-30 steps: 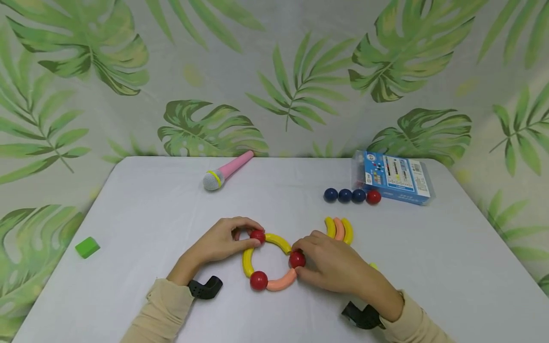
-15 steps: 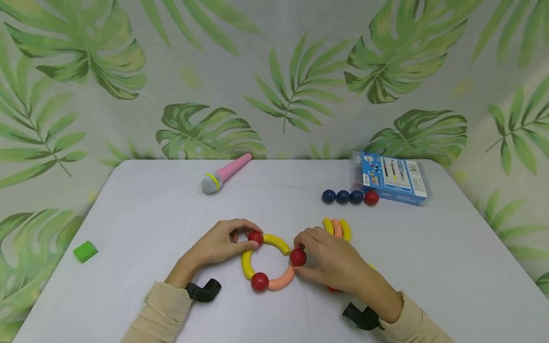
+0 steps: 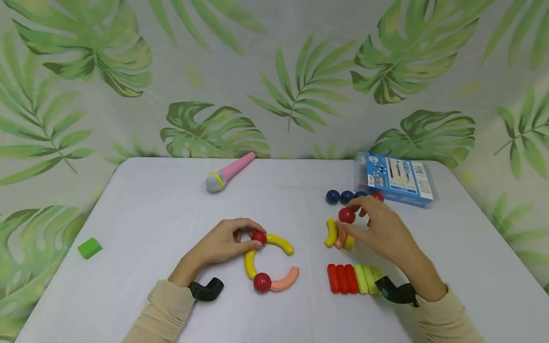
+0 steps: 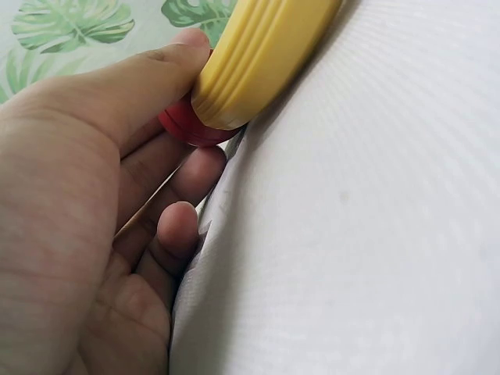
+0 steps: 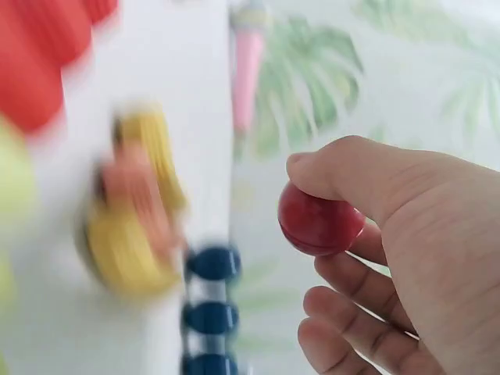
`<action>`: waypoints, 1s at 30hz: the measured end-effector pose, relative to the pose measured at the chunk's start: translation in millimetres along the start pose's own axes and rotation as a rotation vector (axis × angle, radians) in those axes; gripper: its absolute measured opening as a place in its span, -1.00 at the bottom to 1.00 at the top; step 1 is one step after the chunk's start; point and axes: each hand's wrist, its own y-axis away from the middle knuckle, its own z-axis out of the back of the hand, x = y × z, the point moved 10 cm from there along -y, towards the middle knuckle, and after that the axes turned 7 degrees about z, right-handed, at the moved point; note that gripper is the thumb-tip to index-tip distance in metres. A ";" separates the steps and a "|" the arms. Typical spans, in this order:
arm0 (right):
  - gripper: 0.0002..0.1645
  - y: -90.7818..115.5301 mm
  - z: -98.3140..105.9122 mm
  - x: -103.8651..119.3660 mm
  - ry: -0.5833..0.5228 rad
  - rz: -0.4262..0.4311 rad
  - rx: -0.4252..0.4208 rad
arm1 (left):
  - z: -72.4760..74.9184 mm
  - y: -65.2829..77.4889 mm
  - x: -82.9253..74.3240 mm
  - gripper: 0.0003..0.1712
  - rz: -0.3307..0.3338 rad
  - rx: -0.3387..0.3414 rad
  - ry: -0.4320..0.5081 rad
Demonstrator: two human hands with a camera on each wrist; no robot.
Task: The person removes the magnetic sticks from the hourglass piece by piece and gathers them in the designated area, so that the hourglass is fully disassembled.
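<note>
The smooth, glossy red ball [image 3: 347, 215] is pinched between the thumb and fingers of the right hand [image 3: 379, 231], raised beside a trio of curved pieces: a curved yellow rod [image 3: 331, 233], a curved orange rod [image 3: 340, 238] and a partly hidden yellow rod [image 3: 349, 243].

It appears to have just left the right side of the ring. That leaves a gap between the ring's upper yellow arc [image 3: 280, 244] and its orange arc [image 3: 286, 280], so the loop, I judge, is unfinished there. Half a second ago the right hand held a ball at that spot; now the hand is farther right, and the straight red rods [image 3: 342, 278] and lime-green rods [image 3: 362, 279] it covered show in a row.

The left hand [image 3: 225, 240] has stayed put, thumb and fingers gripping the ring's top red ball [image 3: 259, 238]. A left yellow arc [image 3: 250, 265] runs down to the lower red ball [image 3: 262, 282], which touches the orange arc.

Farther out on the white-covered bench [image 3: 171, 205] are dark blue balls [image 3: 332, 196], a blue-and-clear box [image 3: 401, 178], a pink toy microphone [image 3: 229, 172] and a green block [image 3: 89, 248].
</note>
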 end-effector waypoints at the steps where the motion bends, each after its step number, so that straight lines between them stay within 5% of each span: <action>1: -0.45 1.2 7.4 -10.2 0.003 -0.005 -0.028 | 0.3 -0.3 0.1 -0.70 -0.001 -0.001 -0.003; 6: -0.44 9.5 28.9 -62.7 -0.029 -0.080 -0.118 | 0.6 -1.7 -0.1 -0.69 -0.008 -0.001 -0.006; 16: -0.45 24.9 24.5 -133.4 -0.104 -0.258 -0.175 | -0.1 -0.5 3.1 -0.70 0.011 -0.001 -0.008; 22: -0.43 29.7 10.2 -158.1 -0.089 -0.323 -0.160 | 0.4 -0.4 2.8 -0.71 0.013 -0.002 -0.003; 30: -0.46 29.2 7.6 -164.8 -0.108 -0.301 -0.197 | 0.9 0.0 1.9 -0.70 0.008 -0.007 -0.007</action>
